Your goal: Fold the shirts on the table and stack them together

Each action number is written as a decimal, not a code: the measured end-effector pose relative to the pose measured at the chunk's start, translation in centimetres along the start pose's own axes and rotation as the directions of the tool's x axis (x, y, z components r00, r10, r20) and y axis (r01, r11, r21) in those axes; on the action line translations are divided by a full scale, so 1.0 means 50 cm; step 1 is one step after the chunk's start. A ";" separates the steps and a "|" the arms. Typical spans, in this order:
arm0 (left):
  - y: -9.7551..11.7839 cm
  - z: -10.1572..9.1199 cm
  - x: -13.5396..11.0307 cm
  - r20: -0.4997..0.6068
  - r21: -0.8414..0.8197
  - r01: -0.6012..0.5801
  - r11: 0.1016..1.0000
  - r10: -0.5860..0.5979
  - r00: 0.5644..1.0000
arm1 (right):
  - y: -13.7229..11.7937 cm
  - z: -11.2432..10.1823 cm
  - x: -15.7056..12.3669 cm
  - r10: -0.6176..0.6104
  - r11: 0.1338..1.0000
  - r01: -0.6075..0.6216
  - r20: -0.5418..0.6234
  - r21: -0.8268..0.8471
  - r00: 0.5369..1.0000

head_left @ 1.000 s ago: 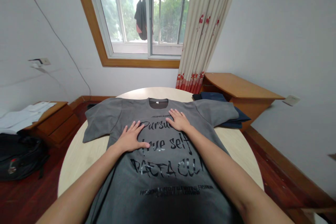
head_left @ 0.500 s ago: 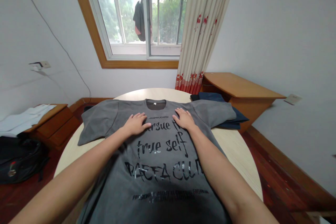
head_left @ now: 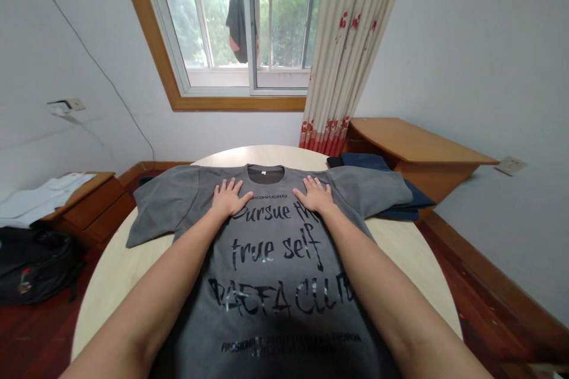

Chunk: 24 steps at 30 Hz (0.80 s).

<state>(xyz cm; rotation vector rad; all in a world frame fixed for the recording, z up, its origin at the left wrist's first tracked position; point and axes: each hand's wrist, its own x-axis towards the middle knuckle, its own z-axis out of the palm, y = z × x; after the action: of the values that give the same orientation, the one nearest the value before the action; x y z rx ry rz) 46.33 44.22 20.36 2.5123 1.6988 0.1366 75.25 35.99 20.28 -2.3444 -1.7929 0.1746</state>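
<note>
A grey T-shirt (head_left: 271,260) with black lettering lies face up and spread out on a round pale table (head_left: 402,237). My left hand (head_left: 229,198) rests flat on the shirt's chest, left of the collar, fingers spread. My right hand (head_left: 316,194) lies flat on the chest to the right of the collar, fingers stretched out. Both palms press on the cloth and hold nothing. The collar (head_left: 265,173) points away from me, toward the window.
Folded dark blue clothes (head_left: 391,189) lie at the table's far right edge, partly under the shirt's sleeve. A wooden desk (head_left: 413,145) stands to the right, a low wooden cabinet (head_left: 89,201) with white cloth to the left, a black bag (head_left: 31,263) on the floor.
Both hands slid up the shirt from the middle of the chest toward the collar and moved apart. The left hand travelled farther.
</note>
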 end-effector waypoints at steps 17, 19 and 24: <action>0.012 0.002 0.076 -0.075 0.027 0.056 0.998 -0.054 0.996 | 0.006 0.005 0.093 -0.120 0.993 0.119 -0.010 -0.011 0.993; 0.008 0.001 0.085 -0.042 0.042 0.063 0.997 -0.062 0.997 | 0.011 0.007 0.105 -0.104 0.994 0.104 -0.004 -0.015 0.995; 0.005 -0.006 0.104 0.001 0.053 0.084 0.995 -0.084 0.996 | 0.014 0.009 0.129 -0.089 0.996 0.089 0.005 -0.022 0.996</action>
<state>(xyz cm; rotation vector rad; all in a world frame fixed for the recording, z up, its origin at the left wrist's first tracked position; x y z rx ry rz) 48.43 48.96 20.76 2.4710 1.8276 0.0813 77.52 42.08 19.83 -2.2746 -1.9057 0.1478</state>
